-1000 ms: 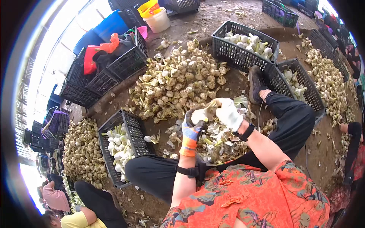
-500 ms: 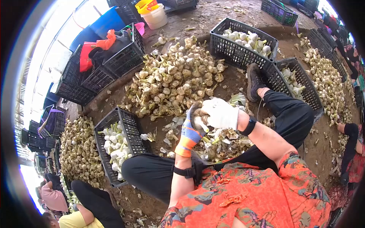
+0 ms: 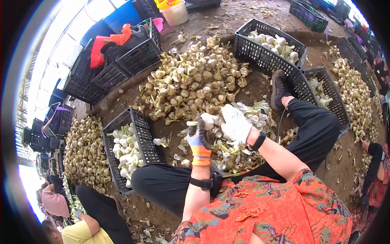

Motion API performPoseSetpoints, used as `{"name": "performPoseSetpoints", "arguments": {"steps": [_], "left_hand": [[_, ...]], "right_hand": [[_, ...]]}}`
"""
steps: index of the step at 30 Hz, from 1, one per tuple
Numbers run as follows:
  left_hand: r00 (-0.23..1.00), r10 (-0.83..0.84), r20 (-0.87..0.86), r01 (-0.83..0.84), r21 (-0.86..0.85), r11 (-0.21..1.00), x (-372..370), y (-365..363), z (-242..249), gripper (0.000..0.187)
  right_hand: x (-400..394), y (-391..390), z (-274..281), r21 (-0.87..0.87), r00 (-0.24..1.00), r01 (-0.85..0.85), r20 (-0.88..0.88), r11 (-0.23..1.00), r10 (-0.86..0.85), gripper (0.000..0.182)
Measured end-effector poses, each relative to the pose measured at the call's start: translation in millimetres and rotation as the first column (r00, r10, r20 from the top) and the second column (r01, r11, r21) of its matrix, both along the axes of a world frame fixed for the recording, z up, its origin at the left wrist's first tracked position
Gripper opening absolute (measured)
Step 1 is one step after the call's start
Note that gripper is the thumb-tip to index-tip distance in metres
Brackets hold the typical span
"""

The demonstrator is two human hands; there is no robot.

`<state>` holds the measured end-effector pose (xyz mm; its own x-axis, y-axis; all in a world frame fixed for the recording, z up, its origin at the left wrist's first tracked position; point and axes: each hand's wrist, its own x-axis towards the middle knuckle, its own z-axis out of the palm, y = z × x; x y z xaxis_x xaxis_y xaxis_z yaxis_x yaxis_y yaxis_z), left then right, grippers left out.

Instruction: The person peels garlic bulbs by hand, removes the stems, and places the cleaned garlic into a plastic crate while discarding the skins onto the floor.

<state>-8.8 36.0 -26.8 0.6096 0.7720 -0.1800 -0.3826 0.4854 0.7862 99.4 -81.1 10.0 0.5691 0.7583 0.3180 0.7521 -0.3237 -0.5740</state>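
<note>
Between my two gloved hands is a pale garlic bulb [image 3: 208, 121], its cut stem pointing left. My left hand [image 3: 199, 140], in a grey, blue and orange glove, is closed around the bulb from below. The white-gloved right hand [image 3: 236, 124] is closed at the bulb's right side, its fingertips partly hidden. Under the hands lies a litter of peeled skins and stalks [image 3: 239, 156]. Beyond them rises a heap of untrimmed garlic [image 3: 195, 81]. A black crate of whiter bulbs [image 3: 128, 152] stands by my left knee.
Past my right foot are a black crate of clean bulbs [image 3: 270, 46] and another partly filled crate [image 3: 325, 91]. More garlic heaps lie left [image 3: 87, 152] and right [image 3: 351, 93]. Co-workers sit at both sides. Stacked crates [image 3: 118, 67] and a white bucket [image 3: 174, 14] stand behind.
The garlic bulb has turned, so its stem now points left rather than down. My right hand has tilted and shifted lower, leaving more of the bulb showing. The whole view has shifted slightly.
</note>
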Motion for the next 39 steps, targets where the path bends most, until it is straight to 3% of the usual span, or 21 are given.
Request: {"name": "performPoseSetpoints", "arguments": {"steps": [1,2,4,6,7,10,11,13,15,18,20,21,23,24,26,28,31,32,34,36,39], "left_hand": [[0.993,-0.011,0.114,0.013,-0.013,1.0,-3,2,2,0.026],[0.984,-0.033,0.174,0.05,-0.095,0.994,-5,7,1,0.028],[0.956,-0.136,0.259,0.164,-0.091,0.982,-11,16,12,0.031],[0.909,-0.091,0.407,0.171,-0.165,0.972,-14,25,-4,0.032],[0.897,-0.023,0.441,0.148,-0.252,0.956,-16,28,-4,0.031],[0.852,0.07,0.518,0.113,-0.314,0.943,-44,83,-36,0.039],[0.801,0.116,0.588,0.117,-0.343,0.932,-55,106,-44,0.042],[0.722,0.278,0.633,0.012,-0.413,0.91,-72,122,-4,0.044],[0.784,0.415,0.461,-0.273,-0.343,0.899,-71,111,60,0.046],[0.867,0.247,0.434,-0.131,-0.28,0.951,-70,124,3,0.043],[0.987,0.134,0.087,-0.124,-0.112,0.986,-52,93,-31,0.028],[0.993,0.078,-0.092,-0.081,-0.037,0.996,-43,77,-48,0.02],[0.979,-0.178,-0.101,0.157,-0.185,0.97,-30,53,-109,0.035],[0.917,-0.294,-0.271,0.171,-0.397,0.902,-12,38,-90,0.042],[0.91,-0.405,-0.092,0.301,-0.526,0.795,6,22,-75,0.045],[0.919,-0.362,-0.159,0.244,-0.491,0.836,16,19,-84,0.046],[0.915,-0.233,-0.33,0.09,-0.397,0.913,10,36,-141,0.041],[0.934,-0.173,-0.314,0.044,-0.379,0.924,5,42,-153,0.045],[0.906,-0.073,-0.416,-0.069,-0.316,0.946,-10,42,-139,0.045],[0.856,0.128,-0.501,-0.319,-0.317,0.893,-12,43,-134,0.047],[0.874,0.136,-0.467,-0.346,-0.399,0.849,-26,54,-135,0.053]], "right_hand": [[6,5,-1,-0.014,0.994,0.101,0.033,0.995,-0.101,0.022],[17,9,-1,-0.188,0.964,0.187,-0.152,0.964,-0.216,0.031],[34,4,-32,-0.207,0.942,0.3,-0.087,0.931,-0.323,0.035],[52,-14,-77,-0.384,0.988,0.154,0.03,0.91,-0.154,0.044],[58,-19,-81,-0.652,0.956,0.023,-0.208,0.758,-0.208,0.04],[57,-29,-142,-0.616,0.951,0.135,-0.14,0.776,-0.277,0.03],[49,-19,-127,-0.512,0.947,0.144,-0.177,0.847,-0.268,0.027],[50,4,-154,-0.378,0.947,0.052,-0.277,0.925,-0.166,0.035],[40,37,-158,-0.395,0.94,0.02,-0.305,0.919,-0.152,0.039],[39,69,-179,-0.462,0.877,0.023,-0.417,0.887,-0.24,0.039],[50,71,-211,-0.348,0.808,-0.025,-0.559,0.937,-0.185,0.032],[37,68,-192,-0.218,0.734,0.117,-0.638,0.969,-0.232,0.023],[27,56,-164,0.077,0.289,0.298,-0.957,0.952,-0.013,0.014],[21,44,-135,0.164,0.036,0.421,-0.986,0.892,0.164,0.015],[17,32,-106,0.123,0.302,0.212,-0.952,0.969,0.054,0.014],[16,34,-120,0.062,0.605,0.167,-0.795,0.984,-0.053,0.021],[24,40,-132,-0.274,0.766,0.206,-0.552,0.939,-0.329,0.03],[26,45,-130,-0.283,0.777,0.179,-0.547,0.942,-0.312,0.033],[25,65,-141,-0.343,0.879,0.266,-0.298,0.901,-0.373,0.036],[30,81,-145,-0.411,0.902,0.313,-0.155,0.856,-0.404,0.037],[40,96,-161,-0.436,0.816,0.419,-0.203,0.796,-0.541,0.04]]}}
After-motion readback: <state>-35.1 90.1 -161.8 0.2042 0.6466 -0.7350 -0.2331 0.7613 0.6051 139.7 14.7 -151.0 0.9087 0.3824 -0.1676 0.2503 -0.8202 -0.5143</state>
